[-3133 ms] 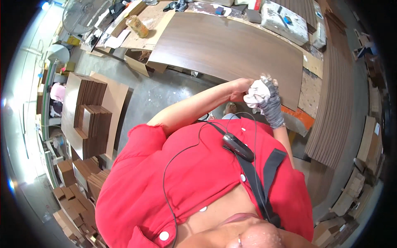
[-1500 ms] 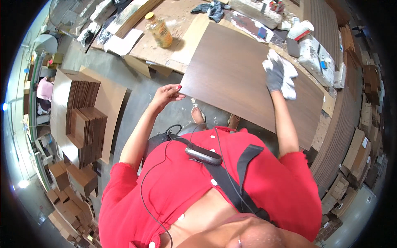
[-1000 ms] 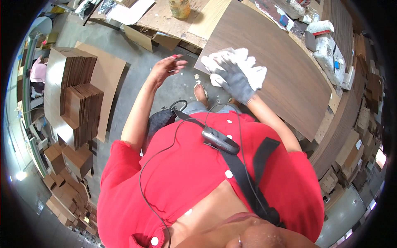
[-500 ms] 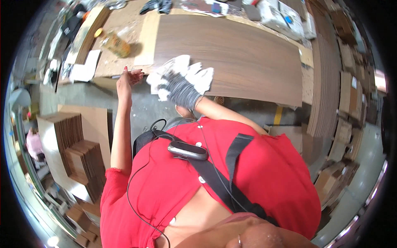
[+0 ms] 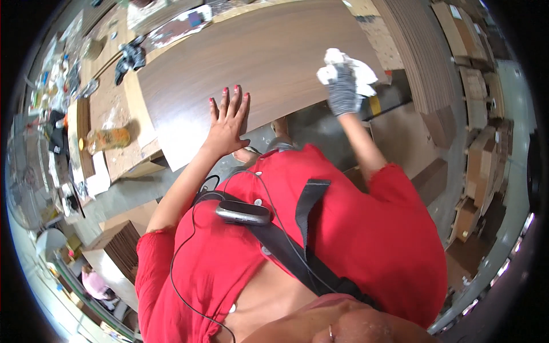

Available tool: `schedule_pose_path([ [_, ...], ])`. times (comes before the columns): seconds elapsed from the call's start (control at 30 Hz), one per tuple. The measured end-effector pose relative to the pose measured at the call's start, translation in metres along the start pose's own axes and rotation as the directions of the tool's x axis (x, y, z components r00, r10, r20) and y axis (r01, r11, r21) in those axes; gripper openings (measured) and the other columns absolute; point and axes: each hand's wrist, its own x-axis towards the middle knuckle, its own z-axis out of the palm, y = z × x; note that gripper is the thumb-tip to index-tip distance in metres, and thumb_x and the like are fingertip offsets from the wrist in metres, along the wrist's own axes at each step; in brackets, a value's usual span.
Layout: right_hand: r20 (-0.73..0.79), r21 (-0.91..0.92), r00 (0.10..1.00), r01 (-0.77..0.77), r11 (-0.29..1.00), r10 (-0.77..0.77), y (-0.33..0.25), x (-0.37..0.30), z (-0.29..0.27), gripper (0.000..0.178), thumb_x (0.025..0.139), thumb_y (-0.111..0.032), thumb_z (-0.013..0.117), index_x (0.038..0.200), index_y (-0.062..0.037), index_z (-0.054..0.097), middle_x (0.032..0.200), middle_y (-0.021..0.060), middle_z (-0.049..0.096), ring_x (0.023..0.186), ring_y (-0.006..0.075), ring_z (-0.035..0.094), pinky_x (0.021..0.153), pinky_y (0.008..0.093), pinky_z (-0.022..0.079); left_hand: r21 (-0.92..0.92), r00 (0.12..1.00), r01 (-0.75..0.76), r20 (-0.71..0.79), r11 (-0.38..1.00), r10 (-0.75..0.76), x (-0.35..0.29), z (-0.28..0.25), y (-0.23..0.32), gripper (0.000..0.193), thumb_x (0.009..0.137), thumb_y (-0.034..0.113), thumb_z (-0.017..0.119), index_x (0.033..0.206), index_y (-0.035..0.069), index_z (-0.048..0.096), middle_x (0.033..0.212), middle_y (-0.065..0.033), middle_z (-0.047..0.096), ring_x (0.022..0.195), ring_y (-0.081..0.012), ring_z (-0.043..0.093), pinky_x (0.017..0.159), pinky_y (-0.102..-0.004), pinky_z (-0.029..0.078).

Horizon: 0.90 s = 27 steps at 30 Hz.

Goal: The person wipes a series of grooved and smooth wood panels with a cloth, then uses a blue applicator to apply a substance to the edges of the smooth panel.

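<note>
A brown wood-grain board [image 5: 274, 54] lies flat on the workbench, its near edge toward me. My bare left hand [image 5: 227, 123] rests on the board near that edge, fingers spread and holding nothing. In a grey knit glove, my right hand [image 5: 343, 91] presses a bunched white cloth [image 5: 363, 74] at the board's right end. Part of the cloth hangs past the near edge. The glove and cloth hide the fingertips.
On the bench at left lie a bottle of yellowish liquid [image 5: 108, 139] and a dark glove [image 5: 132, 57]. A stained sheet with a blue block [image 5: 195, 19] is behind the board. Stacked brown panels [image 5: 409, 51] stand at right, cardboard boxes [image 5: 483, 163] beyond them.
My right hand has carried the cloth from the board's left part to its right end. My left hand has come down flat onto the board. The view has turned.
</note>
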Motion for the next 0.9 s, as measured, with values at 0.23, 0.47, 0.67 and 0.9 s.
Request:
schedule_pose_path([
  [0.23, 0.195, 0.220, 0.919, 0.300, 0.928, -0.343, -0.122, -0.069, 0.024, 0.055, 0.085, -0.026, 0.058, 0.137, -0.0131, 0.050, 0.158, 0.0097, 0.029, 0.147, 0.0278, 0.025, 0.119, 0.0453, 0.019, 0.181, 0.998, 0.024, -0.058, 0.983, -0.013, 0.035, 0.021, 0.019, 0.080, 0.082, 0.012, 0.054, 0.152, -0.001, 0.019, 0.158, -0.0286, 0.010, 0.146, -0.0487, 0.010, 0.107, -0.0744, 0.009],
  [0.47, -0.180, 0.058, 0.978, -0.101, 0.993, 0.110, 0.130, -0.020, -0.025, 0.041, 0.091, -0.018, 0.054, 0.132, -0.0103, 0.049, 0.140, 0.0171, 0.044, 0.135, 0.0329, 0.038, 0.116, 0.0433, 0.026, 0.267, 1.000, 0.021, -0.025, 0.964, -0.015, 0.041, 0.020, 0.027, 0.077, 0.084, 0.014, 0.054, 0.152, -0.002, 0.021, 0.159, -0.0285, 0.010, 0.146, -0.0492, 0.009, 0.106, -0.0755, 0.008],
  [0.67, -0.185, 0.295, 0.936, -0.237, 0.925, 0.299, 0.189, 0.016, -0.034, 0.032, 0.086, -0.004, 0.066, 0.117, -0.0074, 0.064, 0.116, 0.0155, 0.058, 0.112, 0.0299, 0.055, 0.102, 0.0393, 0.042, 0.248, 1.000, 0.029, -0.018, 0.968, -0.025, 0.041, 0.022, 0.023, 0.076, 0.087, 0.015, 0.054, 0.153, 0.000, 0.018, 0.159, -0.0279, 0.010, 0.147, -0.0479, 0.009, 0.108, -0.0746, 0.008],
  [0.9, -0.047, 0.616, 0.937, -0.245, 0.748, 0.346, 0.207, -0.010, -0.054, 0.034, 0.086, 0.001, 0.064, 0.119, -0.0079, 0.063, 0.132, 0.0140, 0.055, 0.123, 0.0229, 0.051, 0.105, 0.0348, 0.041, 0.221, 0.998, -0.006, 0.069, 0.975, -0.010, 0.033, 0.019, 0.021, 0.087, 0.081, 0.013, 0.061, 0.154, 0.002, 0.015, 0.159, -0.0286, 0.006, 0.147, -0.0481, 0.006, 0.108, -0.0744, 0.007],
])
